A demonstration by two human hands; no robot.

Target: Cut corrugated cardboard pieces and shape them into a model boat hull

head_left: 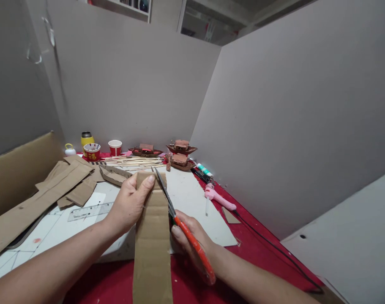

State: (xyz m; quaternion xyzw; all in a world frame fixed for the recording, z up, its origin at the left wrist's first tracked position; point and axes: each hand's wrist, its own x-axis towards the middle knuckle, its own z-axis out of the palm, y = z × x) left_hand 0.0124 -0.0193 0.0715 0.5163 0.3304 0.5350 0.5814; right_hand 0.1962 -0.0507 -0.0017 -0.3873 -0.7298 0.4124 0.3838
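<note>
A long strip of brown cardboard (152, 245) runs upright through the middle, creased across in several places. My left hand (130, 202) grips its upper left edge, thumb on the front face. In my right hand (192, 236) is a pair of scissors (194, 242) with orange-red handles. The blades lie along the strip's upper right edge, their tips near its top and slightly apart. Behind my left hand, a boat-shaped cardboard piece (114, 175) rests on the white sheet. A clear ruler (91, 212) lies left of my left wrist.
Cardboard pieces (68, 181) are heaped at the left. Thin wooden sticks (132, 162), small model boats (181, 160), red paper cups (115, 147) and a yellow bottle (87, 138) stand at the back. A pink glue gun (219, 198) trails a black cord (274, 249) along the right.
</note>
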